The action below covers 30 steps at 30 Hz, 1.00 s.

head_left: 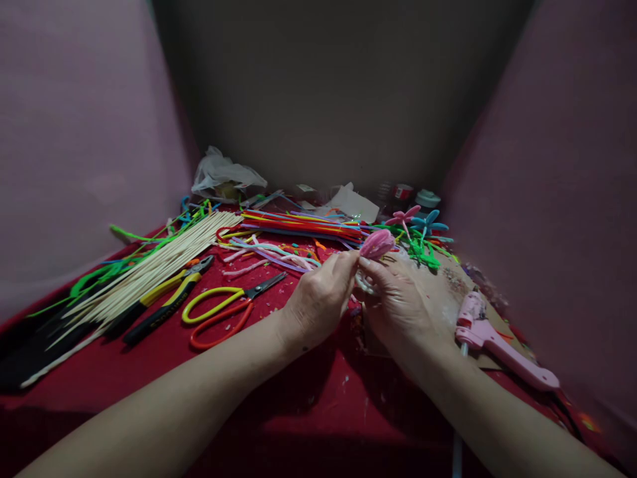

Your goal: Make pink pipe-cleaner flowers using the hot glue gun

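A pink pipe-cleaner flower head [378,244] stands up from between my two hands, its loops bunched into a bud shape. My left hand [321,292] is closed, thumb and fingertips pinching the base of the flower from the left. From the other side my right hand [398,299] grips the same base, thumb pressed near the left fingertips. A white fuzzy coil [365,284] shows under the right thumb; whether it joins the flower I cannot tell. Scissors [243,299] with one yellow and one red handle lie left of my left hand.
Pliers [172,299] and bamboo skewers [154,272] lie at left. Behind my hands are bundled pipe cleaners [303,224] and a plastic bag [226,174]. Right are a pink glue gun [502,345] on cardboard [442,292], and pink [404,216] and blue [428,223] pipe-cleaner flowers.
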### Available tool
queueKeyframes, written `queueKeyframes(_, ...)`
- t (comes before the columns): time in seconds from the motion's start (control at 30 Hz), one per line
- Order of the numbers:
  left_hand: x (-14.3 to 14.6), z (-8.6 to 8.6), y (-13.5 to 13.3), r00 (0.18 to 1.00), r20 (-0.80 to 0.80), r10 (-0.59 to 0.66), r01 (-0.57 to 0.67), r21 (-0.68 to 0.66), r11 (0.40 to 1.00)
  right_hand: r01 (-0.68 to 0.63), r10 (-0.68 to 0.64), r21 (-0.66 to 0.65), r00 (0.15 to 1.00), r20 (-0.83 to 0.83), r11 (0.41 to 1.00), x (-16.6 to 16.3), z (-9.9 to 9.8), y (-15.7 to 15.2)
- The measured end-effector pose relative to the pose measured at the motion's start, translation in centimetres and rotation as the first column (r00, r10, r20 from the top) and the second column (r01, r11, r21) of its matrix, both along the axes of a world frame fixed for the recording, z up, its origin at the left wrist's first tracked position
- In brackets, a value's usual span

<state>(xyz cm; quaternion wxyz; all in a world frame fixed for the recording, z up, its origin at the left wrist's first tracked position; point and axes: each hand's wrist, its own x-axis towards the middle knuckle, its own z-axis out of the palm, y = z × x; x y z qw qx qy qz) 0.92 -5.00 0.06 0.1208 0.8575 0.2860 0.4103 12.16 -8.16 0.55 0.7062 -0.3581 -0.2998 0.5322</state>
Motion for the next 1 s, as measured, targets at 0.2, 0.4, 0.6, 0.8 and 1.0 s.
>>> queueKeyframes(0.2, 0.2, 1.5, -0.5, 0.94, 0.34, -0.022, 0.157, -0.374, 0.914, -0.046, 0.045, 0.057, 0.999, 0.003, 0.997, 0.0, 0.4, -0.2)
queueKeyframes(0.4, 0.1, 2.7, -0.4, 0.793, 0.606, 0.058, 0.479, -0.679, 0.556, -0.099, 0.081, 0.146, 0.989, 0.123, 0.984, 0.6, 0.3, 0.3)
queueKeyframes(0.6, -0.3, 3.0, -0.1, 0.736, 0.675, 0.053, 0.625, -0.707, 0.33, -0.14, 0.103, 0.18, 0.974, 0.202, 0.974, 1.3, 0.6, 0.5)
queueKeyframes(0.8, -0.5, 3.1, -0.1, 0.687, 0.725, 0.046, 0.705, -0.681, 0.197, -0.184, 0.131, 0.203, 0.959, 0.251, 0.962, 1.9, 0.9, 0.2)
queueKeyframes(1.0, -0.9, 3.0, 0.1, 0.683, 0.73, 0.032, 0.73, -0.683, 0.001, -0.209, 0.17, 0.181, 0.963, 0.209, 0.961, 2.1, 0.8, 0.4)
